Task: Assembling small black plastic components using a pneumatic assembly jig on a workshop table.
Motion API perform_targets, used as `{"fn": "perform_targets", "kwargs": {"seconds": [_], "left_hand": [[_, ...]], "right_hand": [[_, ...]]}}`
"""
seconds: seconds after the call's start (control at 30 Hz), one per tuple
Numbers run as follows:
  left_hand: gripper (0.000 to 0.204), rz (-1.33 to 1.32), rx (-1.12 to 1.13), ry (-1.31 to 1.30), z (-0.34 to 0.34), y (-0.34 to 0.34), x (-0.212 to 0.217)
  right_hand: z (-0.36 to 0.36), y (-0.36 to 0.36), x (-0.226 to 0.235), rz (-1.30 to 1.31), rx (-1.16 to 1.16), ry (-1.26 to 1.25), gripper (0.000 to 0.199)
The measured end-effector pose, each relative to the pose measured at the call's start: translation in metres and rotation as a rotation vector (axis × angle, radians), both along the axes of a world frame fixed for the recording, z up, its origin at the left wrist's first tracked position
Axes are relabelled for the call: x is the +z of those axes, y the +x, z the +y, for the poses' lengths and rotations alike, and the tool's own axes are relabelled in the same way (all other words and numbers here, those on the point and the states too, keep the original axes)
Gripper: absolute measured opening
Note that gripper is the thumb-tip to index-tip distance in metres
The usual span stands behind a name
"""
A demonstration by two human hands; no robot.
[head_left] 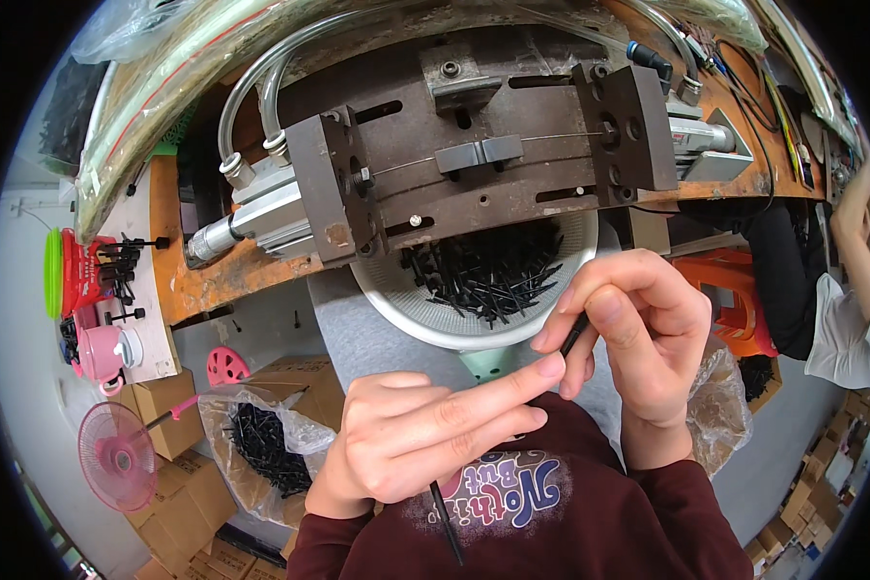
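Within right hand (652, 333): black rod (575, 333) (slim)

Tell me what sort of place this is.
Probably a small workshop or factory assembly station: a dark metal fixture with air hoses on the bench, a white basket full of black parts, and stacked cardboard boxes.

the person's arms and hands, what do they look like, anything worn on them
Both the left hand and the right hand are bare, with no glove, ring or watch visible. The left sleeve and right sleeve are long, plain dark maroon, matching the top, which has multicoloured lettering on its front.
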State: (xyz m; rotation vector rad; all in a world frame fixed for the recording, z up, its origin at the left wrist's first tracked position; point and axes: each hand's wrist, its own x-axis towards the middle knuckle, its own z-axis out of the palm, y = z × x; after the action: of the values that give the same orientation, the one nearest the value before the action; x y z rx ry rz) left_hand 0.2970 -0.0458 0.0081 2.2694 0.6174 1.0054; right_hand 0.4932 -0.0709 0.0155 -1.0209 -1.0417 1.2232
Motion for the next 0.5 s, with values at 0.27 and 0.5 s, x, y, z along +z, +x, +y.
{"fn": "perform_targets", "kwargs": {"seconds": [0.27,0.5], "left_hand": [[0.020,0.147,0.054,0.112,0.007,0.006,0.005],[0.025,0.116,0.242,0.112,0.021,0.020,0.002]], "right_hand": [[0.008,0.003,-0.010,0.263,0.081,-0.183,0.014],[0.010,0.007,-0.010,0.056,-0.023,-0.200,0.018]]}}
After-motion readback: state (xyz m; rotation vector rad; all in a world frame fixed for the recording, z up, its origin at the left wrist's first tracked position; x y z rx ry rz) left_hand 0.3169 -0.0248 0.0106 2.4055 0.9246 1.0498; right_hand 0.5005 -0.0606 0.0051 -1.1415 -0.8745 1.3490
